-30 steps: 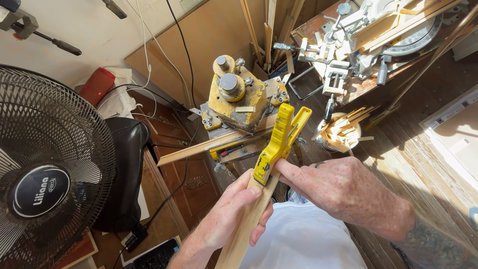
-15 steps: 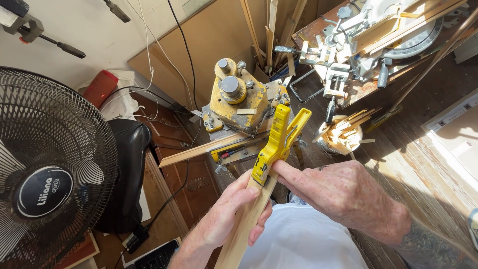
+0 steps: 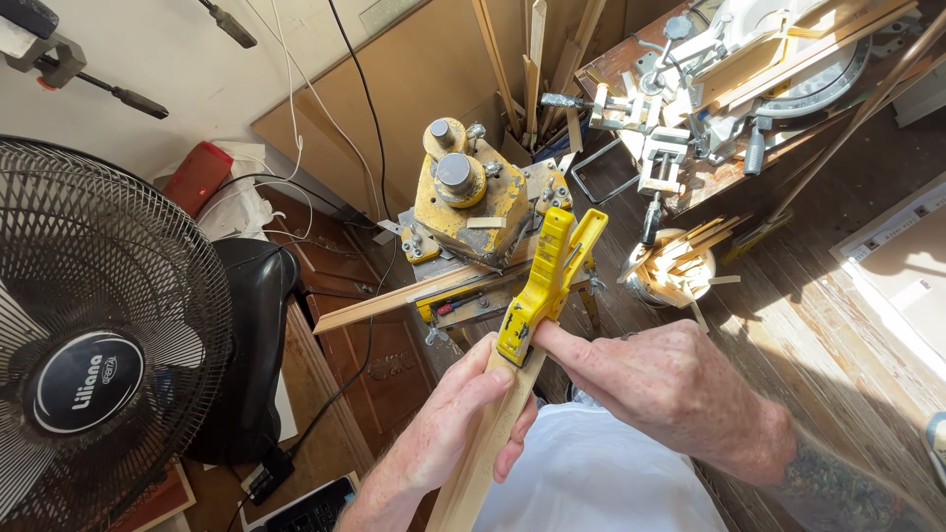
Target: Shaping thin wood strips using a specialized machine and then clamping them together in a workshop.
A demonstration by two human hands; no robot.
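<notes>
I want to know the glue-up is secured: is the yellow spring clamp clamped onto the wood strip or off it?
On it: the yellow spring clamp's jaw end grips the wood strip's top, both hands beside it.

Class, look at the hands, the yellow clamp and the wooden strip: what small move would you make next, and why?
Probably steady the yellow spring clamp squarely on the wooden strip. Its jaws sit at the strip's upper end, the right hand pinches beside them, and the left hand grips the strip just below.
</notes>
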